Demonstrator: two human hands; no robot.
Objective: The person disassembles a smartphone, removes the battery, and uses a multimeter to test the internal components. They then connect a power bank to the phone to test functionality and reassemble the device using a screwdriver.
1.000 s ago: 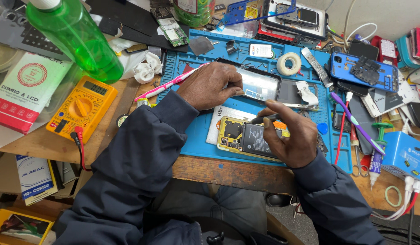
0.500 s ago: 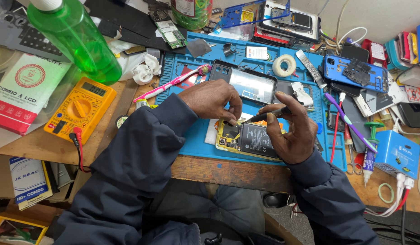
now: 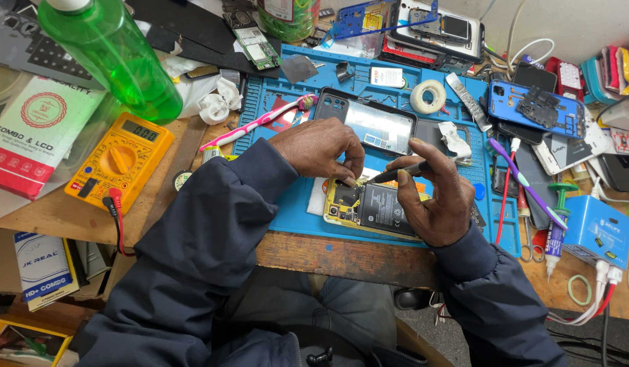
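The left hand (image 3: pixel 321 146) is curled, its fingertips pinched down on the upper left corner of an opened phone (image 3: pixel 369 207) with a yellow frame and a dark battery exposed. The right hand (image 3: pixel 433 200) is closed around a thin dark tool (image 3: pixel 396 173), gripped between thumb and forefinger, with the tip angled toward the same corner, just beside the left fingertips. Whether the tip touches the phone cannot be told. The opened phone lies flat on a blue work mat (image 3: pixel 294 204), near the mat's front edge, which sits on a worn wooden surface (image 3: pixel 341 255). Directly behind the hands lies a second phone (image 3: pixel 375 126) with a glossy face, and a pink toothbrush (image 3: pixel 260 121) rests on the mat's left edge. A roll of white tape (image 3: pixel 428 96) sits in the mat's upper tray area, among small loose parts. To the left of the mat, a yellow multimeter (image 3: pixel 120 163) lies on the surface with a red and a black lead plugged in. Behind it a green plastic bottle (image 3: pixel 114 58) stands tilted in view, holding clear green liquid in its lower part. To the right, a purple toothbrush (image 3: pixel 525 183) lies across the clutter, with a blue phone shell (image 3: pixel 537 109) holding a dark board behind it, and a small blue box (image 3: pixel 596 231) near the right edge.
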